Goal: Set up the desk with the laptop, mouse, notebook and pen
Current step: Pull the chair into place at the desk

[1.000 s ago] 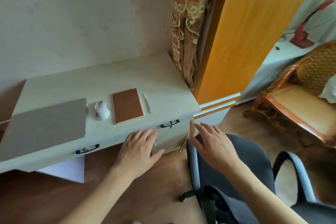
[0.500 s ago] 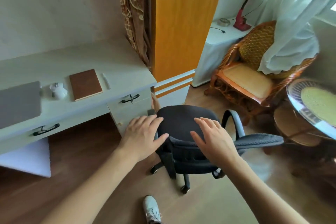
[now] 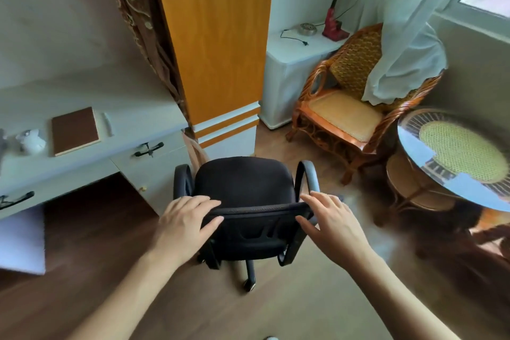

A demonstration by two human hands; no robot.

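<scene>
- Hands first: the left hand [image 3: 185,225] lies over the left end of the office chair [image 3: 245,201] backrest top, fingers draped over the edge and thumb in front, a loose hold not yet clenched; the right hand [image 3: 329,222] is spread open at the right end, fingertips at the rim, and I cannot tell whether it grips or only touches.
- Chair, by my judgement, is light on its castors and will roll easily on the wood floor; the backrest top is stiff enough to steer by, so holding both ends is sound.
- Up and left of the left hand stands the desk [image 3: 82,168], with the task's things on its top.
- Notebook [image 3: 75,130] lies flat and closed; rigid cover, best lifted by an edge.
- Pen [image 3: 107,123] lies just right of the notebook, apart from it; thin, likely to roll, so pinch it mid-shaft.
- Mouse [image 3: 31,141] sits left of the notebook, light and smooth.
- Laptop is out of view, save perhaps for a blurred sliver at the frame's left edge.
</scene>
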